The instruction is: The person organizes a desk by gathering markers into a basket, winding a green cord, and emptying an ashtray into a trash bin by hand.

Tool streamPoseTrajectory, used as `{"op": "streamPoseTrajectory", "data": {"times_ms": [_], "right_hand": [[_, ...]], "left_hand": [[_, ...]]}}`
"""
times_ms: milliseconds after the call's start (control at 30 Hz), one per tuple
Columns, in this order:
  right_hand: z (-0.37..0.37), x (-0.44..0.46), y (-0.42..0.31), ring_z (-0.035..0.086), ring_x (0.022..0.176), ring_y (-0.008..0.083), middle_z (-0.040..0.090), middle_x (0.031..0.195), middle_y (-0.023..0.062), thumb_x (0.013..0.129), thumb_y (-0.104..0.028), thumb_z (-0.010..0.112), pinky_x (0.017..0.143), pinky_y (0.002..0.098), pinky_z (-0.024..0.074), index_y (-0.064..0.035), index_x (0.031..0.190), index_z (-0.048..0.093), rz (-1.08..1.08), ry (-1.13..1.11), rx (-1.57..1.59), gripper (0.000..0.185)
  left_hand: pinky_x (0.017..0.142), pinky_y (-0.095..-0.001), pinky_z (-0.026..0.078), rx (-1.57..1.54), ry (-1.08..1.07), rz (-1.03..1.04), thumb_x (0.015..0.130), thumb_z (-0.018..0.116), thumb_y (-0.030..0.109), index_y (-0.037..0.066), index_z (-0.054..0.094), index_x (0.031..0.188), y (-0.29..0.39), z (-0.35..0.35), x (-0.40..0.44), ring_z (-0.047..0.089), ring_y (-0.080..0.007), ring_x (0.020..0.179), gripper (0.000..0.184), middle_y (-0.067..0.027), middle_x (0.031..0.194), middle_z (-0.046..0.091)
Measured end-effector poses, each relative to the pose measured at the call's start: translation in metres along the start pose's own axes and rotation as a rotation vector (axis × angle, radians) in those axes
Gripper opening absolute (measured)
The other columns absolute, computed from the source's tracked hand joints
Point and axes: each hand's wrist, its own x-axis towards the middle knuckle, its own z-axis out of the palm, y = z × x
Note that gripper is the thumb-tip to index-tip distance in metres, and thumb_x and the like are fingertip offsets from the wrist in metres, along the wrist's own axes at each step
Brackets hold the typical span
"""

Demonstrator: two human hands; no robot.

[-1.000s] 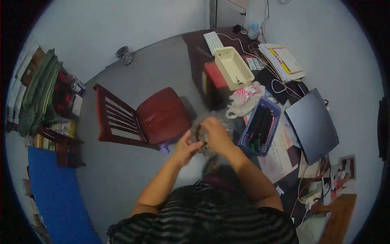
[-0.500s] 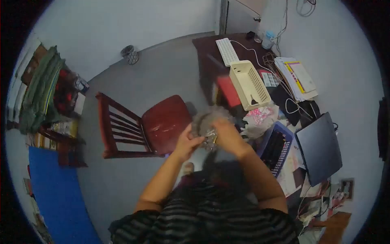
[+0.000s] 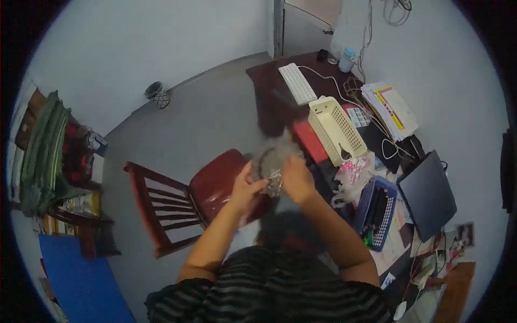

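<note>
A crumpled, see-through plastic bag (image 3: pixel 272 156) is held up in front of my body, with small shiny pieces in its lower part that are too small to name. My left hand (image 3: pixel 248 187) is closed on the bag's left side, thumb pointing across toward the shiny pieces. On the opposite side, my right hand (image 3: pixel 298 178) pinches the bag's edge, its fingertips partly hidden. Below and behind the bag lies the seat of a red wooden chair (image 3: pixel 218 175).
To the right, a dark desk (image 3: pixel 266 97) carries a white keyboard (image 3: pixel 298 84), a cream basket (image 3: pixel 329 126), a blue basket (image 3: pixel 385 223) and a laptop (image 3: pixel 428 196). A wire bin (image 3: pixel 159 97) stands by the wall. Green bags (image 3: pixel 40 156) are stacked at left.
My view has shifted, so the chair and baskets appear lower. Both hands still hold the bag, and the shiny pieces show more clearly between them.
</note>
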Motion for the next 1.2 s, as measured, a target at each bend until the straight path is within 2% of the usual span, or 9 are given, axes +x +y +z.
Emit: {"op": "streamPoseTrajectory", "data": {"times_ms": [100, 200, 300, 533, 633, 733, 933, 1100, 1200], "right_hand": [[0.002, 0.018, 0.016, 0.05, 0.093, 0.035, 0.05, 0.096, 0.019, 0.077, -0.004, 0.047, 0.076, 0.0405, 0.0461, 0.0019, 0.096, 0.049, -0.043, -0.073, 0.025, 0.02], [-0.001, 0.04, 0.04, 0.05, 0.093, 0.035, 0.049, 0.096, 0.0199, 0.076, -0.003, 0.047, 0.076, 0.0407, 0.0453, 0.0019, 0.098, 0.047, -0.038, -0.043, 0.056, 0.023], [0.006, 0.057, 0.063, 0.049, 0.093, 0.0361, 0.048, 0.096, 0.0208, 0.074, -0.002, 0.049, 0.077, 0.0409, 0.0438, 0.0019, 0.097, 0.047, -0.079, 0.111, 0.064, 0.024], [-0.017, 0.086, 0.079, 0.048, 0.092, 0.0384, 0.048, 0.096, 0.0192, 0.064, 0.004, 0.057, 0.078, 0.0435, 0.0401, 0.001, 0.094, 0.049, -0.066, 0.231, 0.297, 0.031], [-0.011, 0.096, 0.084, 0.046, 0.095, 0.0374, 0.049, 0.098, 0.0189, 0.057, 0.006, 0.059, 0.081, 0.0427, 0.0379, -0.0012, 0.1, 0.049, -0.241, 0.143, 0.362, 0.044], [-0.012, 0.112, 0.103, 0.046, 0.094, 0.0367, 0.049, 0.097, 0.0176, 0.061, 0.005, 0.058, 0.079, 0.0426, 0.0399, -0.0007, 0.092, 0.053, -0.281, -0.079, 0.382, 0.032], [-0.023, 0.166, 0.116, 0.045, 0.096, 0.0349, 0.049, 0.097, 0.0171, 0.061, 0.006, 0.057, 0.081, 0.0415, 0.0395, -0.0002, 0.09, 0.053, -0.264, 0.32, 0.345, 0.03], [-0.007, 0.229, 0.14, 0.048, 0.092, 0.0345, 0.051, 0.092, 0.0151, 0.066, -0.003, 0.057, 0.079, 0.0409, 0.0404, -0.0003, 0.084, 0.053, -0.336, 0.162, 0.298, 0.019], [-0.005, 0.281, 0.157, 0.05, 0.088, 0.0342, 0.051, 0.09, 0.0153, 0.068, -0.006, 0.054, 0.076, 0.0408, 0.0422, -0.0019, 0.084, 0.053, -0.315, 0.001, 0.238, 0.017]], "left_hand": [[0.065, -0.0261, 0.048, -0.075, -0.034, 0.002, 0.07, 0.064, -0.001, 0.006, 0.036, 0.126, 0.0, 0.008, 0.018, 0.058, -0.0104, 0.077, 0.063, -0.0049, 0.098, 0.059], [0.063, -0.0248, 0.048, 0.089, 0.072, -0.154, 0.071, 0.063, -0.002, 0.007, 0.036, 0.127, 0.004, 0.013, 0.032, 0.057, -0.0094, 0.076, 0.063, -0.0052, 0.101, 0.058], [0.045, -0.0221, 0.036, -0.068, 0.003, -0.046, 0.069, 0.067, 0.0, 0.007, 0.037, 0.125, -0.01, 0.028, 0.06, 0.047, -0.0079, 0.052, 0.064, 0.0023, 0.06, 0.049], [0.042, -0.0229, 0.035, -0.077, 0.041, -0.133, 0.068, 0.07, 0.003, 0.004, 0.033, 0.125, -0.027, 0.041, 0.105, 0.045, -0.0091, 0.049, 0.067, 0.0011, 0.059, 0.045], [0.04, -0.0237, 0.035, -0.051, 0.027, -0.19, 0.069, 0.069, 0.003, 0.004, 0.033, 0.123, -0.011, 0.053, 0.121, 0.046, -0.0095, 0.048, 0.065, -0.0009, 0.064, 0.045], [0.04, -0.0218, 0.034, -0.043, 0.12, -0.188, 0.069, 0.068, 0.003, 0.007, 0.037, 0.119, -0.009, 0.058, 0.136, 0.045, -0.009, 0.046, 0.059, -0.0004, 0.063, 0.045], [0.037, -0.0205, 0.032, 0.021, -0.107, -0.178, 0.07, 0.067, 0.006, 0.009, 0.042, 0.112, 0.014, 0.062, 0.204, 0.044, -0.0077, 0.042, 0.049, 0.0004, 0.058, 0.047], [0.041, -0.0226, 0.039, -0.033, -0.177, -0.225, 0.07, 0.064, 0.002, 0.009, 0.034, 0.127, 0.027, 0.047, 0.285, 0.052, -0.0074, 0.05, 0.065, -0.0005, 0.064, 0.053], [0.044, -0.0216, 0.04, -0.1, -0.167, -0.232, 0.069, 0.064, 0.001, 0.008, 0.034, 0.127, 0.023, 0.026, 0.35, 0.052, -0.0075, 0.052, 0.066, -0.0031, 0.071, 0.057]]}}
